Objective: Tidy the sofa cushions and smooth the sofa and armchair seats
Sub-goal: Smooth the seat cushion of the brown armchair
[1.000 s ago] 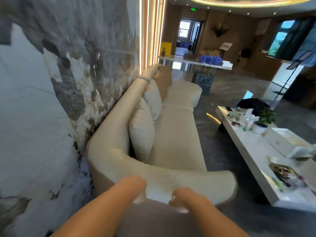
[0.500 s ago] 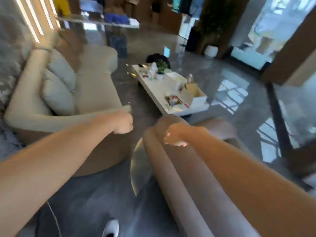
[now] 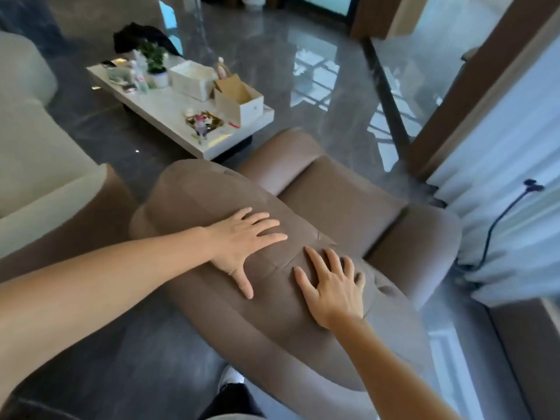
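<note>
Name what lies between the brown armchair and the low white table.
In the head view, only a narrow strip of bare, glossy grey floor separates the armchair from the table.

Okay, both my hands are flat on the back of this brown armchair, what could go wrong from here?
1. Left hand and right hand press the brown fabric armchair's backrest, not its seat, which may stay unsmoothed.
2. Leaning harder could push the chair toward the cluttered white low coffee table just beyond.

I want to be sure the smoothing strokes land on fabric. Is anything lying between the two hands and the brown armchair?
Nothing visible does. The left hand and the right hand both lie flat, fingers spread, directly on the brown armchair, on its padded upper part. No cushion, cloth or other item sits under or beside them.
</note>
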`<action>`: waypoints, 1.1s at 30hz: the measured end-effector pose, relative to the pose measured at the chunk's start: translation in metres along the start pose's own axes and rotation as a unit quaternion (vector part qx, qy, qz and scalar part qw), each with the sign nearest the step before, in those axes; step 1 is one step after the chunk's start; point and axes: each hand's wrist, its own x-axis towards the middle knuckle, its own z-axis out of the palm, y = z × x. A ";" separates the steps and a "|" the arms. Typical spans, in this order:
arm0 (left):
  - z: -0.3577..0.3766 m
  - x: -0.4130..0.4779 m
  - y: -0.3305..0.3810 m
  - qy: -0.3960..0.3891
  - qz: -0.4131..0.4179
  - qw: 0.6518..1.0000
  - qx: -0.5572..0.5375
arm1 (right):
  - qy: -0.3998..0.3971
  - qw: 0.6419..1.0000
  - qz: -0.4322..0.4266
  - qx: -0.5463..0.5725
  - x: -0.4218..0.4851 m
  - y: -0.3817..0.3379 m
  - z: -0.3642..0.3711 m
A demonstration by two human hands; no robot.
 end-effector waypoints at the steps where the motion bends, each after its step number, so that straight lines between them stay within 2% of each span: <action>1: 0.001 -0.005 -0.002 0.022 -0.001 1.000 0.002 | 0.020 1.000 -0.018 -0.004 0.000 -0.004 -0.004; 4: 0.004 -0.012 0.000 0.103 -0.017 0.995 -0.002 | 0.071 0.997 -0.039 -0.006 0.002 -0.008 -0.010; 7: 0.004 -0.001 0.006 0.109 -0.015 0.994 -0.006 | 0.086 0.996 -0.035 0.010 0.003 0.004 -0.007; 17: -0.022 0.024 0.049 0.064 -0.073 0.995 0.002 | 0.080 0.991 -0.095 0.050 0.015 0.057 -0.022; 25: -0.037 0.043 0.130 0.005 -0.205 0.979 -0.010 | 0.055 0.976 -0.199 0.073 0.019 0.146 -0.047; 33: -0.028 0.056 0.223 0.009 -0.265 0.964 -0.038 | 0.039 0.965 -0.254 0.053 -0.004 0.217 -0.053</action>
